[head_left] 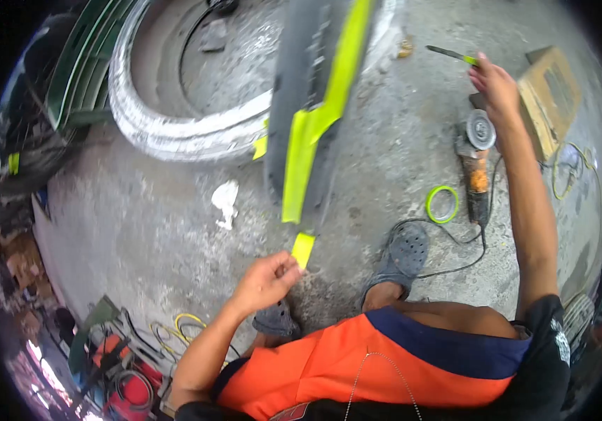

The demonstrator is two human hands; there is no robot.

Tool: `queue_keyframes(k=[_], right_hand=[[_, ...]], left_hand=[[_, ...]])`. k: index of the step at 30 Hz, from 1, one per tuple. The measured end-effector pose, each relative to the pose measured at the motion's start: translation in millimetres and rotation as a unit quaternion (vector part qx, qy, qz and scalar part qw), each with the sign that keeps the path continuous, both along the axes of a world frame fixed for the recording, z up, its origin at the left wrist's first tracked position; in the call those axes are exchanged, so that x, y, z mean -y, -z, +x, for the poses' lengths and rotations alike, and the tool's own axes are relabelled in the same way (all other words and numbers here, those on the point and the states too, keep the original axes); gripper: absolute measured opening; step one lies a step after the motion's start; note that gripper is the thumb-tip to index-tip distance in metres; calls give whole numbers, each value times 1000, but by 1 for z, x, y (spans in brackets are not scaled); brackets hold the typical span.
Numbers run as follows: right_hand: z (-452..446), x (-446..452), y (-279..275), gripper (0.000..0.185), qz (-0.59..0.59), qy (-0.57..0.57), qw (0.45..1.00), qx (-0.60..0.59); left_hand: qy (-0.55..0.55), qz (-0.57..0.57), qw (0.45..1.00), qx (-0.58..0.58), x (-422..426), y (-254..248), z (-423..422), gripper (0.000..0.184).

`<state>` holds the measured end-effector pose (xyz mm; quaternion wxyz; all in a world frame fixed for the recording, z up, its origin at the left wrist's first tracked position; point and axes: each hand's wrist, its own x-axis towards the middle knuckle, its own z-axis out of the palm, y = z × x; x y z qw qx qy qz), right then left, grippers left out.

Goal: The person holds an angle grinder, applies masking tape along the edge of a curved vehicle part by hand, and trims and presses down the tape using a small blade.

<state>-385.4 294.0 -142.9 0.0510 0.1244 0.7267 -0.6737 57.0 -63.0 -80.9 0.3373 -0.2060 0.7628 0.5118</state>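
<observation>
My left hand [267, 282] pinches a short piece of yellow-green tape [303, 249] between thumb and fingers, just below the near end of a long dark panel [283, 133]. Longer strips of the same masking tape [299, 172] run along that panel, which is blurred and overlaps a white-coated tire [168, 144]. Out to the right, my right hand [497, 90] is closed on the yellow-green handle of a slim knife [448, 52]. Its dark blade points left, away from the panel.
An angle grinder [478, 168] lies on the floor at right, its cord looping near my shoe [406, 252]. Beside it is a tape roll [443, 204]. A box [550, 102] stands behind. White crumpled paper [225, 203] and a green slatted part [87, 63] are at left.
</observation>
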Motion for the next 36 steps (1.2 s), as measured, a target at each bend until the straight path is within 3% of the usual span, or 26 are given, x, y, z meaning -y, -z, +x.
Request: queue_keyframes(k=[2, 5, 6, 9, 13, 17, 26, 36], right_hand=[[31, 1, -29, 39, -9, -10, 1000, 13], [87, -1, -62, 32, -13, -45, 998, 43], [106, -3, -70, 32, -6, -45, 998, 44], [163, -6, -87, 22, -57, -96, 990, 82], [223, 6, -107, 21, -86, -89, 987, 101], [264, 29, -125, 23, -116, -93, 984, 93], [300, 73, -140, 26, -134, -116, 983, 45], [312, 92, -140, 28, -88, -130, 988, -4]], left_hand=[[-54, -1, 997, -50, -1, -6, -3, 22], [-178, -48, 940, -286, -1, -8, -8, 14], [-180, -41, 941, -284, -2, -8, -11, 14], [-141, -61, 854, -497, -3, -13, -28, 34], [-95, -80, 797, -590, -18, -18, -51, 45], [-108, -89, 766, -627, -24, -13, -64, 47], [-101, -79, 757, -641, -21, -1, -63, 39], [-116, -76, 741, -657, -25, 2, -64, 39]])
